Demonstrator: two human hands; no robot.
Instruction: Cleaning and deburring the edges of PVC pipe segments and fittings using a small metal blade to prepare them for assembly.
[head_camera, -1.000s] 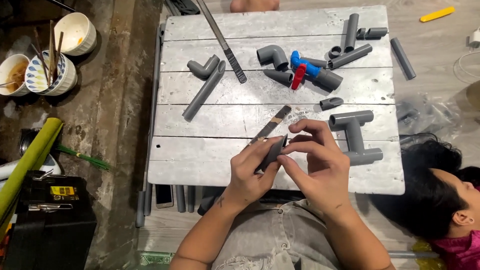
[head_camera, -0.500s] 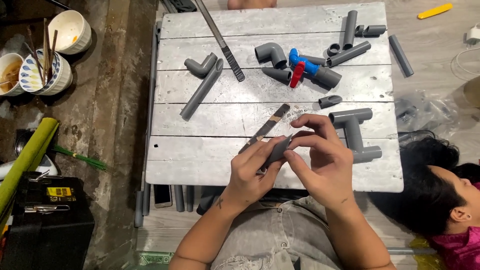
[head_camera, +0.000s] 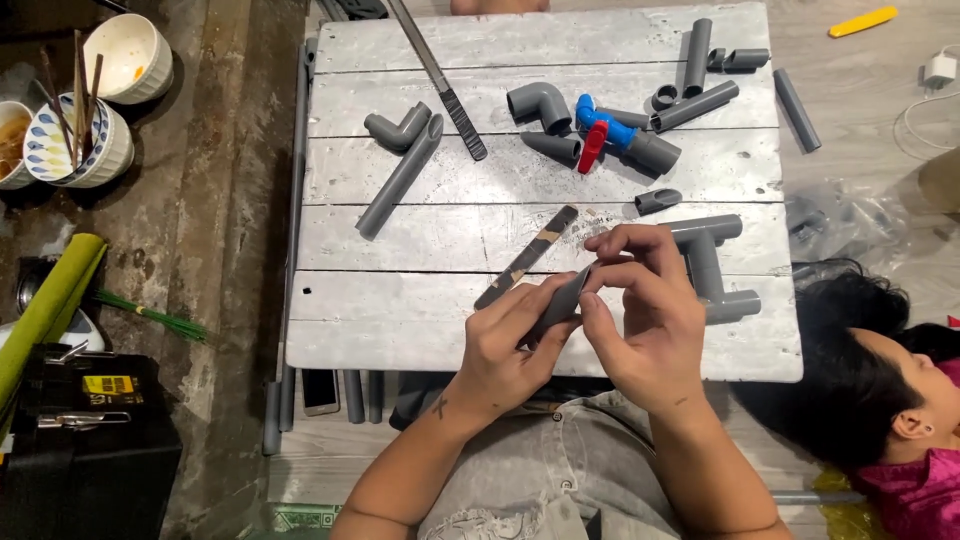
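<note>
Left hand (head_camera: 505, 345): near edge of the counter (head_camera: 400, 320), grip pinching the lower end of a short grey pipe (head_camera: 560, 305) between thumb and fingers.
Right hand (head_camera: 645, 315): just right of the left hand, grip pressed onto the upper end of the same pipe; index finger and thumb close over its tip.
Pipe: held just above the counter's near planks, tilted up to the right, between both hands.
Change: over the last second the pipe has turned a little in the fingers and the hands have closed in; nothing else on the counter has moved. I judge this as working or checking the pipe's end, not yet joining it to anything.
File (head_camera: 527, 257): thin dark strip lying on the counter just beyond the left hand, slanting up to the right, untouched.
Tee assembly (head_camera: 712, 265): grey joined pipes on the counter, just right of the right hand.
Small cap (head_camera: 657, 200): beyond the tee assembly, mid-counter.
Blue valve (head_camera: 600, 128): red handle, far half of the counter, among grey elbows.
Long pipe (head_camera: 398, 178): far left part of the counter, beside an elbow (head_camera: 397, 128).
Saw (head_camera: 440, 80): far edge of the counter, slanting.
Bowls (head_camera: 95, 100): on the floor, well left of the counter.
Another person (head_camera: 880, 390): lying right of the counter's near corner.
</note>
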